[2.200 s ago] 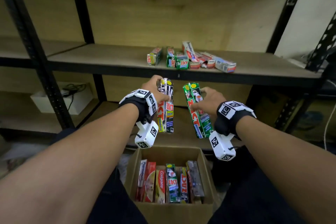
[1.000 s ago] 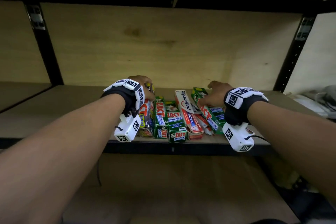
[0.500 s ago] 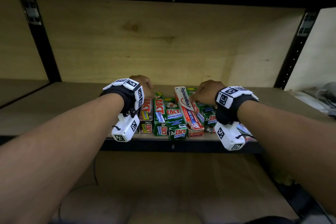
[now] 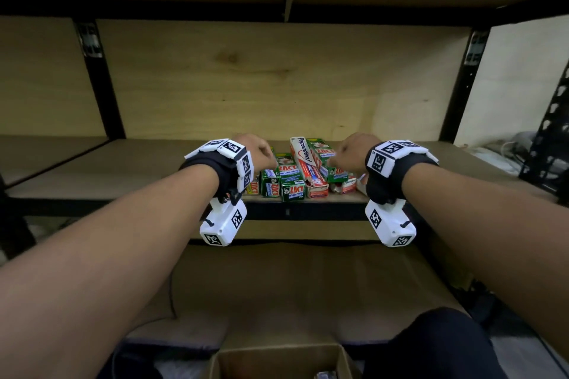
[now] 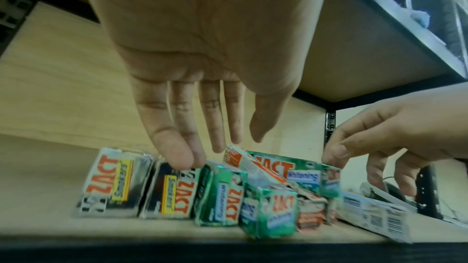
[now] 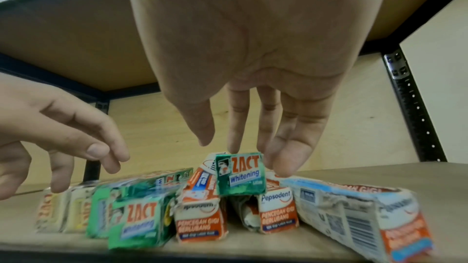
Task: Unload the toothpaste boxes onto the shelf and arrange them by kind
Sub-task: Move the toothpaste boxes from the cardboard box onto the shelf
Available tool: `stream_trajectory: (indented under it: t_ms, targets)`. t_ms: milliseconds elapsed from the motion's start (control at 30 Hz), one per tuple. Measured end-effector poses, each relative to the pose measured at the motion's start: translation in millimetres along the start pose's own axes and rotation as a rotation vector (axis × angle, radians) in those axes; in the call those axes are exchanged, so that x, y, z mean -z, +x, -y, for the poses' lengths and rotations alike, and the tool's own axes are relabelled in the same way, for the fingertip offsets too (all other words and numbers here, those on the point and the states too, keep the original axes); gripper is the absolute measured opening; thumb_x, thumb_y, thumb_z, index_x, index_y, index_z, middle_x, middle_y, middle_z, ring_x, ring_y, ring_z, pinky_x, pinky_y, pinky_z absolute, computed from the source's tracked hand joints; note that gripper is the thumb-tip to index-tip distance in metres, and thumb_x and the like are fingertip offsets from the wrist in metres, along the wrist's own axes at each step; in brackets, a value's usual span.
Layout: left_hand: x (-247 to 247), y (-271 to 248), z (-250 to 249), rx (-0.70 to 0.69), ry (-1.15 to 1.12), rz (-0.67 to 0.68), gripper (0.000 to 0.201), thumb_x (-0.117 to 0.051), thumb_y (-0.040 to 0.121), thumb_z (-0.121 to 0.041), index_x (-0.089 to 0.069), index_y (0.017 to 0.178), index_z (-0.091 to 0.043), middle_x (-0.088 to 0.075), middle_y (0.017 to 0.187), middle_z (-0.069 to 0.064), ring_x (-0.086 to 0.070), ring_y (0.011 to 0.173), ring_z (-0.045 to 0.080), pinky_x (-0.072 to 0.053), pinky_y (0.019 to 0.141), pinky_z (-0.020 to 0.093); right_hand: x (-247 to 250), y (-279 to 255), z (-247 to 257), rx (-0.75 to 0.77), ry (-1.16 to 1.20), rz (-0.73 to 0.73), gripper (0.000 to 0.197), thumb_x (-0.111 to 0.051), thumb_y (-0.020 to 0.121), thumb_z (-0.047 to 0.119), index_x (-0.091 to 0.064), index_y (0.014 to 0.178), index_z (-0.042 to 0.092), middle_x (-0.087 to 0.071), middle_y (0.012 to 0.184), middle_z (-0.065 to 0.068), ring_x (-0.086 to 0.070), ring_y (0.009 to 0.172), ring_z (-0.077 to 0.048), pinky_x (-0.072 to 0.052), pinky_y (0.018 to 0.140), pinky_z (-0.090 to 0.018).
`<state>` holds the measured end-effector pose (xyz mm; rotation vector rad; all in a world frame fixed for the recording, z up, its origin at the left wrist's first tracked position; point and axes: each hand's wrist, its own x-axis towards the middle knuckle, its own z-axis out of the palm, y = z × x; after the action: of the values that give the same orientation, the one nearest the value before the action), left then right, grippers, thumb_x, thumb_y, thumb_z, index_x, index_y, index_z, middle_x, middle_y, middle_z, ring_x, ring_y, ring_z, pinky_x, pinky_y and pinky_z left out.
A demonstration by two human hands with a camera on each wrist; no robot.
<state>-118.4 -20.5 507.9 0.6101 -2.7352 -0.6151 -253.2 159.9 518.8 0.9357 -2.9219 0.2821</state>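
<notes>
Toothpaste boxes [image 4: 295, 177] sit bunched at the front edge of the shelf [image 4: 123, 160], approx mid-span, w/ both hands above them. Left hand [image 4: 260, 152] has fingers straight and slack, tips just over or maybe brushing a dark silver box [image 5: 169, 189]; it grips nothing. Right hand [image 4: 351, 152] also hangs w/ fingers extended, apart, tips at or just behind a green box [image 6: 240, 173] that rides on top of the red-and-white ones; contact is hard to call, but no curl round it, so nothing held. Sorting so far, judged from the wrist views: two silver boxes side by side on the left, green ones [image 5: 222, 193] next to them, red-and-white boxes [image 6: 200, 217] toward the right, plus a long pale blue box [image 6: 359, 217] lying at an angle at the far right. Groups are rough only: one green box sits stacked over the red-and-white lot, away from its own kind, and a long red-and-white box [image 4: 304, 163] lies slanted across the pile. Cardboard carton [image 4: 277, 361] shows at the bottom of the head view; something small is visible inside, rest of the contents out of frame, so more unloading prob remains. Est: partway done, w/ tidying and regrouping still to do.
</notes>
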Motion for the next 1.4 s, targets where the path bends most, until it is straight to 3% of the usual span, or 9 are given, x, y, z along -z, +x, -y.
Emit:
stream_trajectory:
  t_ms: [100,267,367,533,667,833,1000,1167,1400]
  targets:
    - [-7,-29,-5,-0.012,-0.018,0.028,0.019,-0.067,0.087,-0.037,-0.073,0.096,-0.022,-0.069,0.098,-0.006,-0.068,0.086,0.018,-0.059,0.074,0.032,-5,-26,3,0.026,-0.08,-0.011,0.043,-0.057,0.091,0.048,-0.071,0.106,0.01,-0.073,0.103,-0.008,-0.06,0.075,-0.019,-0.055,0.077,-0.031]
    - [-23,-68,-1,0.025,-0.107,0.076,0.014,-0.067,0.087,-0.037,-0.072,0.092,-0.024,-0.07,0.095,-0.005,-0.073,0.071,0.022,-0.061,0.06,0.035,-23,-65,9,0.043,-0.1,0.03,0.044,-0.055,0.09,0.053,-0.066,0.084,0.012,-0.069,0.085,-0.007,-0.062,0.072,-0.023,-0.053,0.072,-0.028]
    - [-34,-94,3,0.028,-0.107,0.138,0.017,-0.064,0.09,-0.035,-0.072,0.095,-0.021,-0.073,0.093,-0.005,-0.073,0.074,0.021,-0.055,0.052,0.025,-40,-85,6,0.04,-0.012,0.071,0.042,-0.059,0.087,0.053,-0.067,0.089,0.013,-0.07,0.085,-0.006,-0.064,0.068,-0.021,-0.057,0.075,-0.031]
    - [-67,-120,13,0.065,-0.139,0.199,0.017,-0.064,0.089,-0.031,-0.073,0.095,-0.018,-0.074,0.093,-0.003,-0.073,0.072,0.022,-0.054,0.048,0.024,-79,-104,2,0.025,0.044,0.155,0.046,-0.06,0.084,0.056,-0.071,0.095,0.012,-0.073,0.091,-0.007,-0.071,0.077,-0.025,-0.059,0.081,-0.04]
    - [-101,-123,30,0.121,-0.176,0.258,0.015,-0.065,0.087,-0.033,-0.073,0.092,-0.021,-0.074,0.09,-0.004,-0.073,0.074,0.023,-0.062,0.06,0.036,-120,-108,-1,-0.012,0.095,0.245,0.042,-0.063,0.083,0.052,-0.072,0.095,0.012,-0.073,0.089,-0.007,-0.071,0.077,-0.026,-0.06,0.08,-0.041]
    - [-152,-119,53,0.143,-0.181,0.288,0.015,-0.065,0.087,-0.024,-0.073,0.095,-0.014,-0.073,0.091,0.001,-0.063,0.061,0.019,-0.048,0.039,0.019,-172,-103,-4,-0.01,0.003,0.362,0.044,-0.061,0.087,0.051,-0.072,0.108,0.014,-0.069,0.109,-0.005,-0.068,0.094,-0.028,-0.056,0.088,-0.037]
    - [-202,-113,88,0.203,-0.147,0.401,0.016,-0.065,0.084,-0.029,-0.075,0.092,-0.019,-0.074,0.093,0.0,-0.071,0.077,0.021,-0.059,0.068,0.033,-229,-93,-9,-0.031,0.023,0.503,0.038,-0.062,0.087,0.047,-0.072,0.106,0.015,-0.07,0.107,-0.003,-0.068,0.092,-0.026,-0.056,0.087,-0.037]
    - [-255,-114,123,0.296,-0.223,0.475,0.016,-0.063,0.088,-0.02,-0.073,0.095,-0.011,-0.073,0.087,0.001,-0.065,0.063,0.017,-0.052,0.051,0.022,-283,-85,-17,-0.03,0.052,0.622,0.03,-0.061,0.086,0.04,-0.074,0.097,0.016,-0.072,0.099,-0.003,-0.07,0.084,-0.023,-0.056,0.085,-0.035]
    - [-310,-117,171,0.433,-0.269,0.587,0.01,-0.066,0.085,-0.024,-0.072,0.089,-0.016,-0.073,0.09,0.006,-0.072,0.075,0.026,-0.057,0.053,0.028,-354,-84,-26,-0.109,0.122,0.75,0.024,-0.064,0.085,0.03,-0.07,0.097,0.011,-0.069,0.081,-0.008,-0.069,0.077,-0.027,-0.059,0.079,-0.041]
